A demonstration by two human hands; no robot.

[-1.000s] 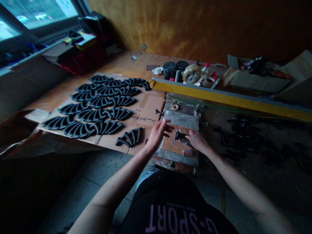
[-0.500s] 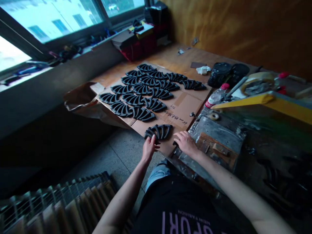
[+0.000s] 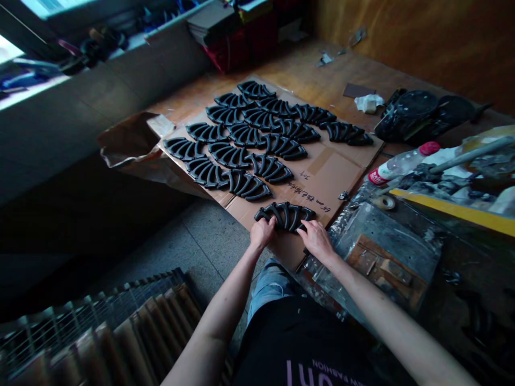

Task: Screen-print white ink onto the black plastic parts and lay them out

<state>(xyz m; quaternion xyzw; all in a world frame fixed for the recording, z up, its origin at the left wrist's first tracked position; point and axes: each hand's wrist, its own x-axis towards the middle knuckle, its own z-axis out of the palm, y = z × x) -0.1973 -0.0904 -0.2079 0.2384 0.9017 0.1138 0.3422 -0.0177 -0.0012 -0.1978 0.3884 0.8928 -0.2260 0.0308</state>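
Observation:
A curved black ribbed piece (image 3: 286,215) lies near the front edge of the cardboard sheet (image 3: 341,166). My left hand (image 3: 263,232) pinches its left end, fingers curled at the near side. At its right end, my right hand (image 3: 316,238) has its thumb and fingers closed on the piece. Farther back on the cardboard, several similar black ribbed pieces (image 3: 245,134) lie in slanting rows. A small dark item, partly hidden, sits beneath my right hand.
Right of the cardboard are a tape roll (image 3: 385,202), a plastic bottle (image 3: 398,163), a yellow-edged board (image 3: 454,210) and a brown wooden block (image 3: 396,271). A paper bag (image 3: 129,142) hangs at the left. Slatted racks (image 3: 120,327) stand lower left.
My right hand has moved onto the right end of the black piece, which now looks wider. My left hand has closed more on its left end. The camera view has shifted.

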